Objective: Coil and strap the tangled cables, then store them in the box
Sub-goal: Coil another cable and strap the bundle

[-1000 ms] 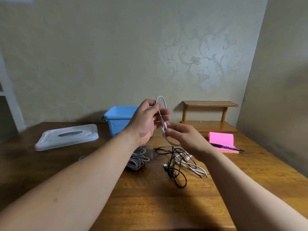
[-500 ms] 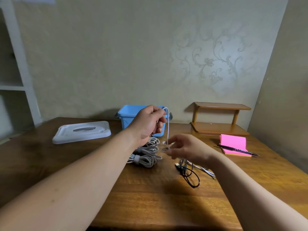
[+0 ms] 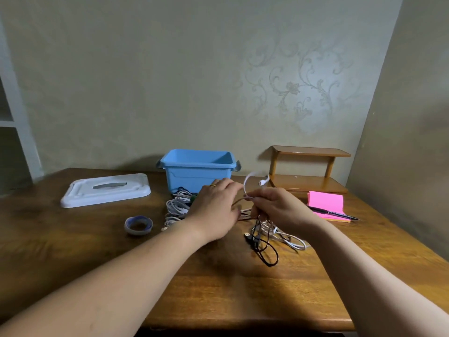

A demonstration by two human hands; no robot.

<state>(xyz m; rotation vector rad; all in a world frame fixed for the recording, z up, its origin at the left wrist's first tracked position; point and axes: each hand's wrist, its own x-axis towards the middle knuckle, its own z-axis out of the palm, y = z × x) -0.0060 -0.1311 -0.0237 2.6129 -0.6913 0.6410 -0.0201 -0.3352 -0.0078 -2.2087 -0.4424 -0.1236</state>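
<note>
Early stage: box point(image 3: 194, 175) at 12 o'clock looks empty, tangle point(image 3: 261, 229) at 6 still loose. Right hand point(image 3: 279, 207) clamps white cable point(image 3: 246, 183); left hand point(image 3: 213, 207) grip unclear.

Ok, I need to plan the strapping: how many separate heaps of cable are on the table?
2. A whitish bundle lies before the blue box, partly behind the left hand; a black-and-white tangle lies below the right hand, which holds its strands. More may be hidden.

Looped white cable point(image 3: 245, 185) upright; tangled black-white cables point(image 3: 294, 242) heaped below; coiled grey bundle point(image 3: 176, 206) before open blue box point(image 3: 194, 176).
</note>
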